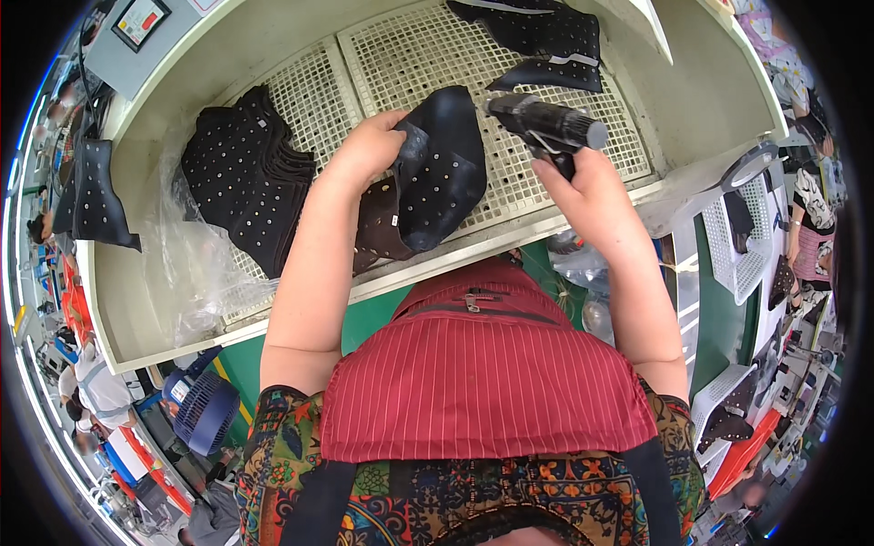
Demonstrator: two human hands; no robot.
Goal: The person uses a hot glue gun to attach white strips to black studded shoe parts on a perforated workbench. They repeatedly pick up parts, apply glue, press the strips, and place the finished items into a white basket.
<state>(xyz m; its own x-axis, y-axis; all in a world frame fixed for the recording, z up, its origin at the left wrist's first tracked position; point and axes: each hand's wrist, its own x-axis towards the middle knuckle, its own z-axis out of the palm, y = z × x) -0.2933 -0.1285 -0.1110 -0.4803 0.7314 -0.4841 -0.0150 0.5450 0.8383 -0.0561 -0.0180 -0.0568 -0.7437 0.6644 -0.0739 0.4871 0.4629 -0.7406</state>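
My left hand (369, 150) grips the upper left edge of a black studded shoe-upper piece (446, 173). The piece is curved, its smooth dark side partly turned up, and it is held over the grate near the tray's front wall. My right hand (583, 187) is closed around the handle of a black spray gun (546, 123), whose nose points left toward the piece. A small gap separates the gun from the piece. To the left lies a fanned stack of black studded pieces (241, 173). More black pieces (546, 41) rest at the far right of the grate.
A pale, high-walled tray (200, 350) with a grid floor (414, 50) surrounds the work. Crumpled clear plastic (205, 282) lies by the stack. One black piece (96, 200) hangs over the left wall. A blue fan (208, 411) stands lower left; a white basket (742, 241) sits right.
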